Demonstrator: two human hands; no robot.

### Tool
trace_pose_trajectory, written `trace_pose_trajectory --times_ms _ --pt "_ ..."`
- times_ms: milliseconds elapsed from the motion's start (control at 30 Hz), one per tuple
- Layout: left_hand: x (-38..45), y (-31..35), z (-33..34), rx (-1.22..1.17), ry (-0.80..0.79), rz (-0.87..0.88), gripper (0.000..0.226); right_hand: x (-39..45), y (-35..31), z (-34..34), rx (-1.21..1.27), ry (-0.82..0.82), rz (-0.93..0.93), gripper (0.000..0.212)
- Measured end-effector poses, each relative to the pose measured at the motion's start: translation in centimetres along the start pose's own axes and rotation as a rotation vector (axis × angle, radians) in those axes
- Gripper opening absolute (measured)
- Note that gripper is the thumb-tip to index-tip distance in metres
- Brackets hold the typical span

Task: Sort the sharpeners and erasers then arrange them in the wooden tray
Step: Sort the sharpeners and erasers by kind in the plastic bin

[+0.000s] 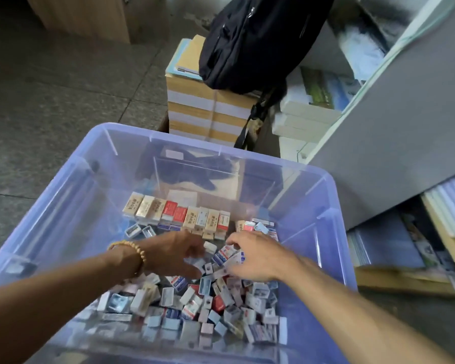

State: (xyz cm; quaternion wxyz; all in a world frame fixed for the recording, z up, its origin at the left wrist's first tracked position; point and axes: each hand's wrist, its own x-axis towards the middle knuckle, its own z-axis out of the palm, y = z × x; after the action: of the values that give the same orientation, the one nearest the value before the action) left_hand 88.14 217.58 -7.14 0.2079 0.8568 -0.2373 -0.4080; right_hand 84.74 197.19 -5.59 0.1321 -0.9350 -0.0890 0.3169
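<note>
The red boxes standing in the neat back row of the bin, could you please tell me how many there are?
2: a red box and a second red box stand side by side mid-row, between tan boxes. Others may lie hidden in the loose pile.

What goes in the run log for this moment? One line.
stage: sorting | left hand: in loose pile | right hand: in pile | bin: one neat row

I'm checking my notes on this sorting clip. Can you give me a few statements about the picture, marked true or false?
1. Both hands reach into a clear blue bin. True.
2. A bead bracelet is on the right wrist. False: it is on the left wrist.
3. A row of small boxes stands lined up at the far side of the bin. True.
4. The black backpack lies on the floor. False: it rests on a stack of books.
</note>
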Motion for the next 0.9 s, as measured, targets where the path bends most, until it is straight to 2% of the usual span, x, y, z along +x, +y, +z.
trace_pose_trajectory --times_ms 133,267,467,633,733,833,900 --pt "0.9 -1.7 0.5 0.079 -0.155 -0.033 0.062 1.8 0.2 1.2 -0.225 -0.144 -0.036 0.072" --pt "0.9 -3.3 0.4 0.078 -0.194 -0.063 0.068 3.2 -0.2 1.4 -0.181 -0.231 -0.021 0.090" --pt "1.3 -2.5 1.8 0.129 -0.273 -0.042 0.060 3.5 0.2 1.8 -0.047 -0.286 0.059 0.079" --pt "1.3 -2.5 2.5 0.197 -0.245 -0.058 0.059 4.0 -0.1 2.0 0.002 -0.324 0.069 0.075" --pt "1.3 -2.7 2.7 0.190 -0.235 -0.062 0.062 4.2 -0.2 2.9 0.027 -0.362 0.097 0.062" --pt "1.2 -2.7 2.8 0.166 -0.235 -0.052 0.060 4.3 -0.1 3.0 0.086 -0.394 0.119 0.024" --pt "1.2 -2.5 2.9 0.163 -0.244 -0.044 0.055 4.4 0.0 2.9 0.093 -0.395 0.107 0.012"
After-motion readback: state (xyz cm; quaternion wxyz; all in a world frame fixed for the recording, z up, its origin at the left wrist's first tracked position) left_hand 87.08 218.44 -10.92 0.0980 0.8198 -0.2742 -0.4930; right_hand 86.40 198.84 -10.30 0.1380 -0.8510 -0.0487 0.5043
